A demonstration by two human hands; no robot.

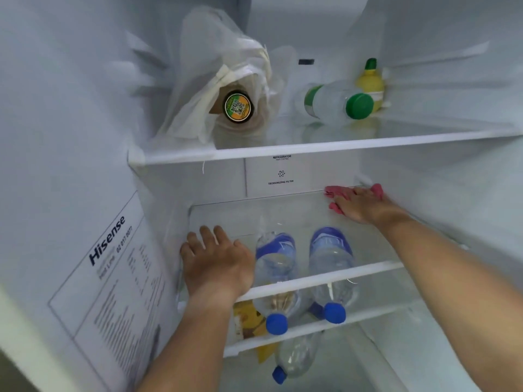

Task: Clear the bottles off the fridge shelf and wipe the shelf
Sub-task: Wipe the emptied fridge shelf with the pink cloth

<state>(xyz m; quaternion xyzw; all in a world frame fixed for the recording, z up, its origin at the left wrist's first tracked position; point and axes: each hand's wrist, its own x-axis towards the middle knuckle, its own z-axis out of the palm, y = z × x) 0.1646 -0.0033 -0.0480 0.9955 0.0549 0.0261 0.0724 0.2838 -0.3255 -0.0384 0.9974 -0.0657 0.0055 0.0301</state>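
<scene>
Nearest, at the bottom centre of the frame: a clear bottle [294,360] with a blue cap, lying on a lower level. Just above it, two blue-capped bottles [276,281] [332,274] side by side under the glass shelf [325,278], caps toward the camera, with yellow packets [249,318] to their left. Left hand [216,263] flat on the shelf's left front, fingers spread, released, holding nothing. Farther back at centre right, right hand [360,205] pressed palm-down on a pink cloth [334,193] at the shelf's rear right corner, fingers extended rather than clenched, cloth pinned under the palm. Shelf surface itself bare of bottles. At left, a Hisense label [113,267] on the side wall. Farthest, on the upper shelf [311,147]: a brown bottle [236,106] in a white bag [215,80] at upper centre, a green-capped bottle [336,101] lying on its side at upper right, touching a yellow lemon-shaped bottle [370,82] behind it.
</scene>
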